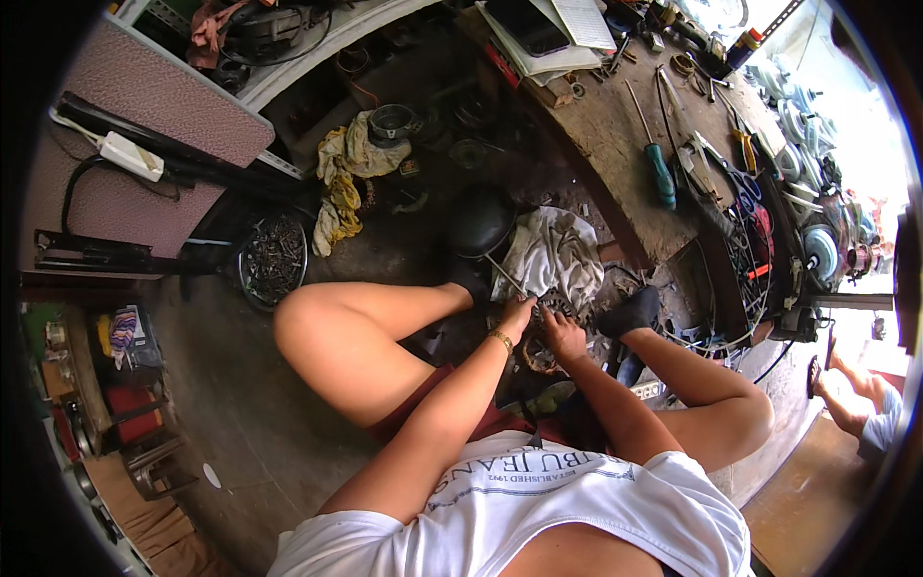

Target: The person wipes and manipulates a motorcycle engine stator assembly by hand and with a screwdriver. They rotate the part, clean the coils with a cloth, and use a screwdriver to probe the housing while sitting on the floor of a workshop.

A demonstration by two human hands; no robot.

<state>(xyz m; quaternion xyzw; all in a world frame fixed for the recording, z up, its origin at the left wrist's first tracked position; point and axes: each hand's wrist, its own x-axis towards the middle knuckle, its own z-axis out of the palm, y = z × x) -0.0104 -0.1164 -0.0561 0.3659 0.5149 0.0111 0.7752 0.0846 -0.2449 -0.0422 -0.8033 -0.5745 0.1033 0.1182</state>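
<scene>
My left hand [514,320] is closed around the lower end of a thin metal rod [504,270], which slants up toward a large black rounded object [478,219]. My right hand [562,337] is just beside it, fingers curled at a small dark toothed metal part [567,306]; exactly what they grip is too small to make out. A crumpled pale cloth [558,245] lies beyond both hands, and a brownish ring-shaped part [536,358] sits below them, partly hidden by my arms.
A wooden bench [586,115] holds a screwdriver [661,173], scissors and several tools. A bowl of small metal pieces [272,258] sits left of my knee. Stained rags [338,183] lie on the floor [221,385]. Another person's bare legs [846,394] show at far right.
</scene>
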